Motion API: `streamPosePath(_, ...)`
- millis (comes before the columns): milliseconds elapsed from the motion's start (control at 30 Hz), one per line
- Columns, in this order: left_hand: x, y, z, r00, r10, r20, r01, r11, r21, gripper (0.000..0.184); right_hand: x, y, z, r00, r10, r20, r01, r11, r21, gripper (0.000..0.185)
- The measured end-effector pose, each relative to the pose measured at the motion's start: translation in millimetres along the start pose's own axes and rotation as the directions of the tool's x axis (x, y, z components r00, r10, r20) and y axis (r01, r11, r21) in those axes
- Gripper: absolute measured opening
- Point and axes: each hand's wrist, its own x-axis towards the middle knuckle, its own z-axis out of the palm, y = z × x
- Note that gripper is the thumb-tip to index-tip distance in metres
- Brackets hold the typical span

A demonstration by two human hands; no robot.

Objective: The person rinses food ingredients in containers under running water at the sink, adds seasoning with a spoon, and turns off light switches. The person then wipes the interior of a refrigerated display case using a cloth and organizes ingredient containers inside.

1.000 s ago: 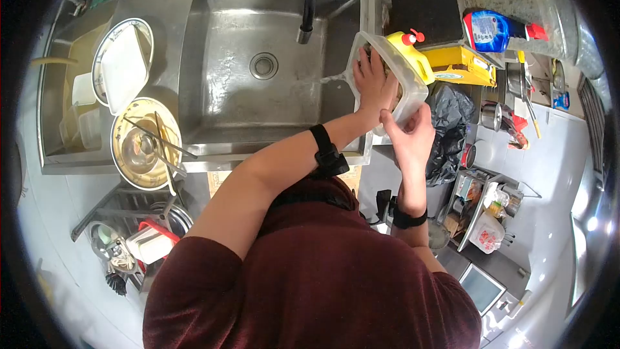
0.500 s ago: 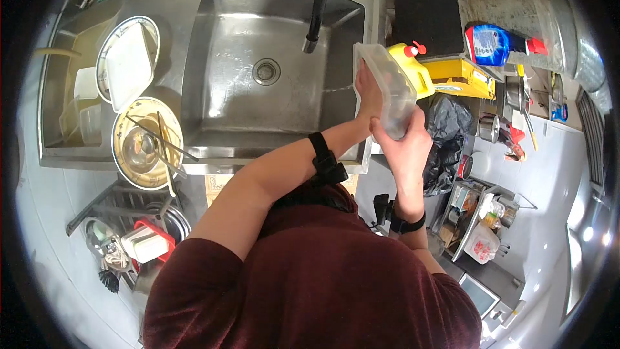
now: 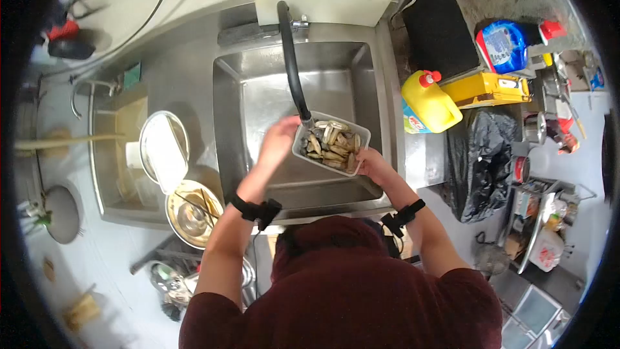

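Observation:
A translucent plastic tub (image 3: 366, 134) is held over the metal sink (image 3: 239, 110). Inside lie several elongated brownish pieces that look like razor clams (image 3: 330, 145). My right hand (image 3: 376, 164) grips the tub's lower right corner, fingers at its rim. My left hand (image 3: 278, 142) is at the tub's left corner, close to the faucet's tip. It is smeared by motion, so its hold on the tub or faucet is unclear. The black faucet (image 3: 290, 64) reaches down to the tub's upper left edge. I cannot make out whether water runs.
Left of the sink stand a bowl with a white tray (image 3: 169, 152) and a yellowish bowl (image 3: 181, 220) holding chopsticks. On the right are a yellow bottle (image 3: 429, 103), a blue spray bottle (image 3: 504, 45), a yellow box (image 3: 487, 90) and a black plastic bag (image 3: 484, 161).
The tub has moved left from the sink's right edge to under the faucet and is more level, so its contents show. My left hand has come out of it. The view has shifted.

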Motion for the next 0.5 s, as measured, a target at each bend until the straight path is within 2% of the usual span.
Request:
streamPosePath(33,13.4,17.2,-21.4,0.997,-0.071,0.042,0.076,0.988,-0.133,0.034,11.1,2.9,-4.5,0.994,0.039,0.099,-0.039,0.999,0.003,0.032)
streamPosePath(100,51.2,57.5,-38.7,0.984,-0.079,-0.159,0.096,0.990,0.100,0.033,36.0,2.4,-24.1,0.950,0.123,0.286,-0.125,0.992,-0.010,0.037)
streamPosePath(167,104.5,73.7,-43.8,0.984,0.007,-0.176,0.028,0.980,0.197,0.035,50.2,-1.7,-30.3,0.939,0.132,0.319,-0.120,0.991,-0.057,0.045)
streamPosePath(233,156.0,78.2,-43.7,0.946,0.313,-0.082,-0.256,0.880,0.399,0.043,40.1,-25.9,-11.5,0.952,0.081,0.294,-0.055,0.994,-0.096,0.046)
streamPosePath(300,198.4,95.1,-30.6,0.890,0.454,-0.040,-0.399,0.819,0.412,0.048,38.1,-38.0,-5.5,0.958,0.074,0.278,-0.055,0.996,-0.075,0.044)
streamPosePath(400,249.5,91.7,-32.6,0.889,0.451,0.083,-0.427,0.747,0.510,0.049,52.2,-40.4,-16.1,0.938,0.076,0.338,-0.057,0.996,-0.065,0.043)
streamPosePath(433,254.5,91.8,-31.9,0.929,0.352,0.115,-0.366,0.825,0.430,0.048,56.6,-39.1,-21.0,0.926,0.080,0.368,-0.061,0.996,-0.061,0.043)
streamPosePath(500,249.9,102.6,-36.1,0.967,0.181,0.181,-0.240,0.886,0.398,0.047,58.3,-39.8,-23.1,0.940,0.069,0.334,-0.050,0.997,-0.066,0.042)
